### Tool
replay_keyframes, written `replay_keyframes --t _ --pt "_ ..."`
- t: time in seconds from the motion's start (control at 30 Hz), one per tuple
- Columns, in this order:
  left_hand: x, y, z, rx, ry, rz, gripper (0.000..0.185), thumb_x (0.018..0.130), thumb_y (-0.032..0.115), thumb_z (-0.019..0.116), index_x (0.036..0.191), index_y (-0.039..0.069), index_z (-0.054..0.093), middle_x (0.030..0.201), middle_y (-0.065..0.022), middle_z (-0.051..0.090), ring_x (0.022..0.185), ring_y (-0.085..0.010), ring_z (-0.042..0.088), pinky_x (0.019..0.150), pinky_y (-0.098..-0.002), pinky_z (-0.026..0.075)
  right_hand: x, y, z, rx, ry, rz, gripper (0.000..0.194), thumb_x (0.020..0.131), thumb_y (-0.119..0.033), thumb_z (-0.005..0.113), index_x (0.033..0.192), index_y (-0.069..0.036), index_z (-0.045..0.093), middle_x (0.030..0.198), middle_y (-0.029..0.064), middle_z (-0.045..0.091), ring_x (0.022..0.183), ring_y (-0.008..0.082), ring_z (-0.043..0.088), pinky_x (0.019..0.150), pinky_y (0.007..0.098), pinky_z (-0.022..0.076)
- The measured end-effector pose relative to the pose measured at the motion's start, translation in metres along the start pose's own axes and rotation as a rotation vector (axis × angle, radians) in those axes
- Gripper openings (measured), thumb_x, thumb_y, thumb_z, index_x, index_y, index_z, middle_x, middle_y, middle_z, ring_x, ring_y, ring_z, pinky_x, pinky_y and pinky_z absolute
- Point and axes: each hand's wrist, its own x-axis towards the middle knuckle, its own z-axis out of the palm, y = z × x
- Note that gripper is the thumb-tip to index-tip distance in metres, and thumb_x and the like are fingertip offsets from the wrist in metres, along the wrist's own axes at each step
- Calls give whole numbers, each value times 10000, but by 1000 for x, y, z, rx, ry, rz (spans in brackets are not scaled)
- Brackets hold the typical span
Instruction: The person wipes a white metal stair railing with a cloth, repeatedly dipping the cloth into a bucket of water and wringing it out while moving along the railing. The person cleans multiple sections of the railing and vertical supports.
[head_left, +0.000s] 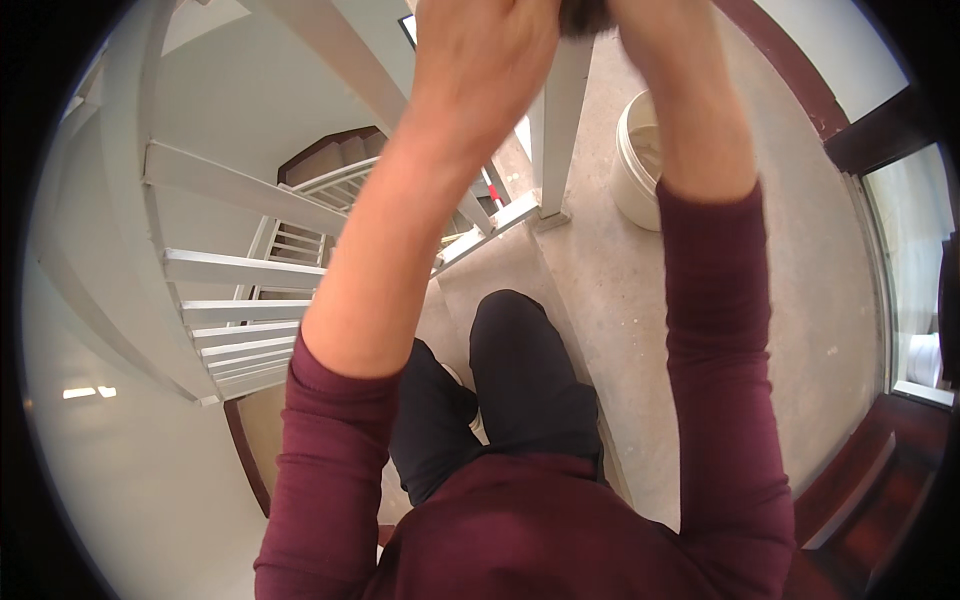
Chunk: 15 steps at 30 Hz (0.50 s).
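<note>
Both my arms reach up to the top edge of the view, with sleeves pushed towards the elbows. My left hand (491, 45) is cut off by that edge, and its fingers cannot be made out. My right hand (664, 30) is cut off too. Between them shows a small part of a dark, blurred thing (585, 16); which hand holds it cannot be told. Just below it stands a white railing post (564, 127). A white plastic bucket (634, 184) stands on the landing floor, partly hidden behind my right forearm.
White balusters (240, 266) run along the left, with lower stairs (337, 156) beyond. My legs are on concrete steps (499, 270). At the right are a dark red baseboard (795, 67) and a glass door or window (911, 262). A red-and-white pole (493, 191) shows through the railing.
</note>
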Motion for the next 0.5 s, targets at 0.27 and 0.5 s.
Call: replay_keyframes --t 0.27,0.5 --pt "-54 -81 49 405 134 244 314 1000 83 458 1255 -98 426 1126 -299 579 975 -475 566 853 -438 474 -64 131 0 316 40 -193 469 1039 -302 539 1393 -16 427 1305 140 544 1162 198 526 1042 334 422" --pt "-171 -138 75 184 -14 -307 326 967 59 451 1274 -51 470 1235 -301 523 1116 -497 527 946 -494 443 -217 187 5 326 256 604 409 1066 -300 449 1324 5 537 1316 79 573 1210 168 530 1036 322 436"
